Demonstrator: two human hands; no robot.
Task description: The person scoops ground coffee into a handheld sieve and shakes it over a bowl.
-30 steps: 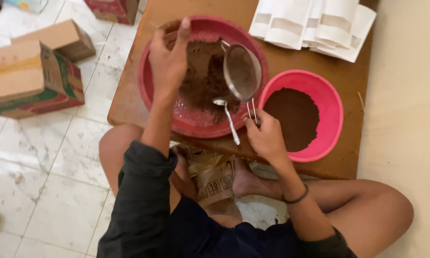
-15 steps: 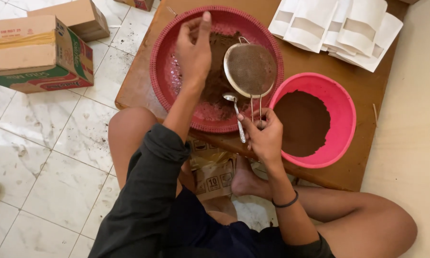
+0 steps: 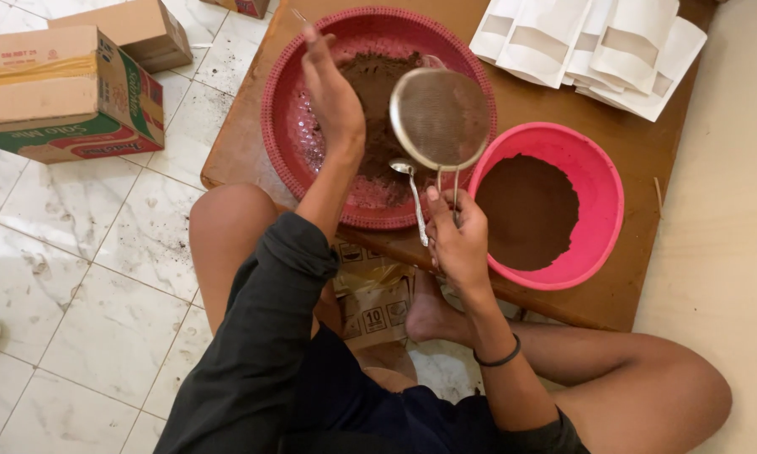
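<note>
My right hand (image 3: pixel 457 235) grips the wire handle of a round metal sieve (image 3: pixel 439 118), held over a wide red woven tray (image 3: pixel 288 126) that carries a heap of brown powder (image 3: pixel 378 84). My left hand (image 3: pixel 332 92) hovers flat over the tray beside the sieve, fingers together and empty. A metal spoon (image 3: pixel 412 197) lies in the tray with its handle next to my right hand. To the right stands a pink bowl (image 3: pixel 601 193) with brown powder (image 3: pixel 526 210) in it.
Everything rests on a low wooden board (image 3: pixel 563 109) on a tiled floor. White paper pouches (image 3: pixel 589 46) are stacked at the board's far right. Cardboard boxes (image 3: pixel 59 84) sit on the floor to the left. A brown paper bag (image 3: pixel 378 303) lies by my crossed legs.
My left hand has shifted left and lowered toward the tray. The sieve has turned from tilted to level over the tray and stays in my right hand.
</note>
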